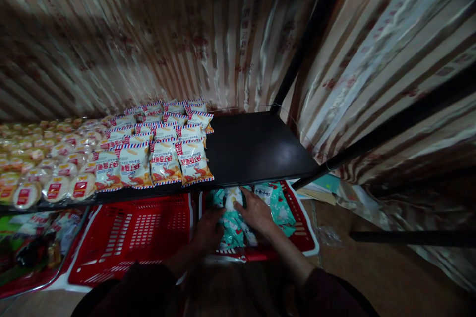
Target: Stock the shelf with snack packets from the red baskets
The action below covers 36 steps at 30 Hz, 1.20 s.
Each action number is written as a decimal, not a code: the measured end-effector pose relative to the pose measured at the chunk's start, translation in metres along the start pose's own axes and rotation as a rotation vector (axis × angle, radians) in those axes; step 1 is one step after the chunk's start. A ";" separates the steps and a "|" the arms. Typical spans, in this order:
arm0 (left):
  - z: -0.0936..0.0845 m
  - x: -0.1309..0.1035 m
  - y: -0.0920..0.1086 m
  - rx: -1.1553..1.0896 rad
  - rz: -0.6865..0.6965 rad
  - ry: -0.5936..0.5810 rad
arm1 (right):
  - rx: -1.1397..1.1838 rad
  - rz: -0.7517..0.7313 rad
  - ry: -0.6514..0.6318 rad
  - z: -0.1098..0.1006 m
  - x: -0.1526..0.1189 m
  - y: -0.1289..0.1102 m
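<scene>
Both of my hands reach down into a red basket (303,230) that holds several green and white snack packets (280,208). My right hand (256,210) lies over a packet in the middle, its thumb and fingers spread around a white part of it. My left hand (208,228) is at the basket's left side, beside a green packet (232,228); it is dark and its fingertips are hard to make out. Above the basket is a black shelf (256,148), with rows of white and blue-edged snack bags (193,161) standing on its left part.
Round wrapped snacks (55,188) fill the shelf's far left. A red basket (137,237) with a perforated bottom sits left of my hands, and another with mixed packets (48,237) lies beyond. Black posts (312,34) and striped sheeting (223,34) surround the shelf.
</scene>
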<state>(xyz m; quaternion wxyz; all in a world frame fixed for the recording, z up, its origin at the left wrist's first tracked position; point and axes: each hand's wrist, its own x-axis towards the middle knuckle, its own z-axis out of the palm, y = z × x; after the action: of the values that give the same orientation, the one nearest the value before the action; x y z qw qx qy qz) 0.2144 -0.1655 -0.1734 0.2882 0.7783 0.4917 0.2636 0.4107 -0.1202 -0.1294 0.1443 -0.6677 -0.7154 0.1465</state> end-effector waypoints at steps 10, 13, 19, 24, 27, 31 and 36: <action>0.005 0.011 0.007 -0.614 -0.338 -0.007 | 0.359 -0.145 -0.196 -0.024 0.001 0.000; 0.009 0.016 0.005 -0.727 -0.309 0.044 | 0.407 -0.255 -0.213 -0.031 -0.002 -0.004; 0.001 0.022 0.007 -0.740 -0.312 0.042 | 0.590 -0.160 -0.117 -0.024 0.005 -0.005; -0.012 0.021 0.014 -0.546 -0.234 0.062 | 0.864 0.178 -0.155 -0.006 0.007 -0.003; -0.018 0.019 0.022 -0.439 -0.151 0.085 | 1.091 0.286 -0.130 -0.005 0.004 -0.006; -0.022 0.015 0.031 -0.467 -0.113 0.078 | 1.240 0.363 -0.261 -0.019 0.001 -0.013; -0.021 0.010 0.032 -0.542 -0.226 0.014 | 1.336 0.360 -0.491 -0.027 -0.001 -0.013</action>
<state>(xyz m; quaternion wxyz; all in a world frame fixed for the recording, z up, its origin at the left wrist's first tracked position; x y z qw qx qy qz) 0.2236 -0.1633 -0.1349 0.5098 0.6114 0.4887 0.3570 0.4100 -0.1213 -0.0996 0.3298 -0.4924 -0.3643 0.7184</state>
